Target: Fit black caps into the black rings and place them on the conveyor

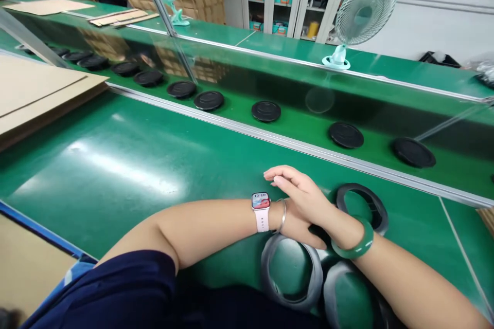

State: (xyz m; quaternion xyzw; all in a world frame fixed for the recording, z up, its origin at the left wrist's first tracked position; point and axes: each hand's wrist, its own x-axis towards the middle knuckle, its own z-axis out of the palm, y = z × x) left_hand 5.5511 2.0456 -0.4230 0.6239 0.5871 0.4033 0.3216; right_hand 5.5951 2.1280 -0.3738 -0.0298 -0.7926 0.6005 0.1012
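Resting right hand (pixel 295 187) loosely open across left hand (pixel 297 223), neither holding anything, black rings (pixel 360 188) lying unhandled on green conveyor belt (pixel 116 216).

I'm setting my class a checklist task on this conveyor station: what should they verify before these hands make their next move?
1. Right hand free of objects: ok, it rests on the left hand.
2. Left hand free of objects: cannot tell, it is partly covered.
3. Forearms clear of the black rings: not ok, the right forearm lies across them.
4. Wrists free of jewellery: not ok, there is a smartwatch and a green bangle.
5. Black discs spaced apart in their row: ok.
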